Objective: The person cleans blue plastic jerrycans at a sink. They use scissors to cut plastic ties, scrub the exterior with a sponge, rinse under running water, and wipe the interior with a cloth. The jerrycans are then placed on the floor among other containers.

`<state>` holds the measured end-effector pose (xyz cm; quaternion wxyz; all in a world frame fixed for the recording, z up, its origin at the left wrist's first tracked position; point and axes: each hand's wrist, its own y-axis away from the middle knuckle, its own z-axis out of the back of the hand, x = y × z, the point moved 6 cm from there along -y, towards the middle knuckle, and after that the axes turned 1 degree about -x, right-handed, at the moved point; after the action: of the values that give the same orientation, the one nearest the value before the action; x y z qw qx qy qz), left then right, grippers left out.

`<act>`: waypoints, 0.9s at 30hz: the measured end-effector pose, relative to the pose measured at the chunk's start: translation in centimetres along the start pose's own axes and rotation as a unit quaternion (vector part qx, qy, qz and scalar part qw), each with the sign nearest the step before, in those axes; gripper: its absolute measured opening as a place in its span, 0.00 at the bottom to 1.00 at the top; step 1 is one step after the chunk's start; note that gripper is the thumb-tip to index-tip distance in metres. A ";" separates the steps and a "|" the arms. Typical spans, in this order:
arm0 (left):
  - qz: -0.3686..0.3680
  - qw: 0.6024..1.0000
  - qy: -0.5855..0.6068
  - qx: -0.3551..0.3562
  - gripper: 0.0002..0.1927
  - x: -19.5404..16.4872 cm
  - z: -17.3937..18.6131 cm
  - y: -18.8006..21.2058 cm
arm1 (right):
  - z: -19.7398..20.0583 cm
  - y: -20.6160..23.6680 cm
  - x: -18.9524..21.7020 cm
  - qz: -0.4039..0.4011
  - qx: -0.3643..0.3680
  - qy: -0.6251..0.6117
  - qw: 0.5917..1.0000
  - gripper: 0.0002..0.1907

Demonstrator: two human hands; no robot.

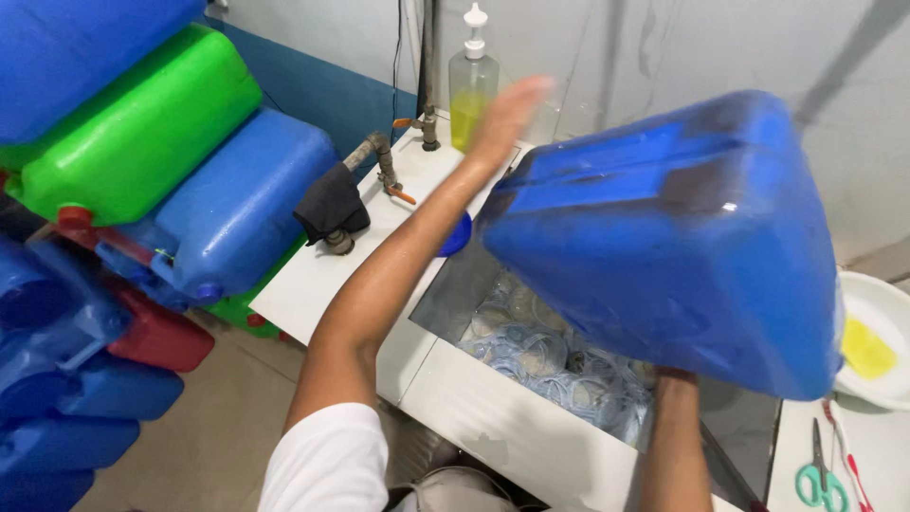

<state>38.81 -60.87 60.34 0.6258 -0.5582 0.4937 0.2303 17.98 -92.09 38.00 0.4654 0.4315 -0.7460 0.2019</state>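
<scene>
A big blue plastic jerrycan (673, 237) is held tilted over a metal sink basin (445, 294) full of clear plastic rings and lids. My right hand is hidden under the can; only its forearm shows below it. My left hand (505, 116) is stretched out flat, fingers apart, toward a clear pump bottle (471, 90) of yellow liquid standing on the white counter (313, 275). It holds nothing. A small blue cap (459, 237) lies by the basin's rim under my left forearm.
Stacked blue, green and red jerrycans (142, 142) fill the left side. A tap pipe with a dark cloth (334, 204) crosses the counter. At the right are a white bowl (882, 303) with a yellow sponge (867, 349) and green-handled scissors (815, 474).
</scene>
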 end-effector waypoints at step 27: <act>0.214 0.926 -0.052 -0.307 0.21 9.0 18.8 8.4 | 2.1 2.6 -5.3 -0.038 -0.046 -0.024 0.998 0.22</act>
<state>42.16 -43.54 46.44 0.3845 -0.5912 0.4736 0.5276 15.73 -89.73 32.68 0.4741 0.4425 -0.7485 0.1387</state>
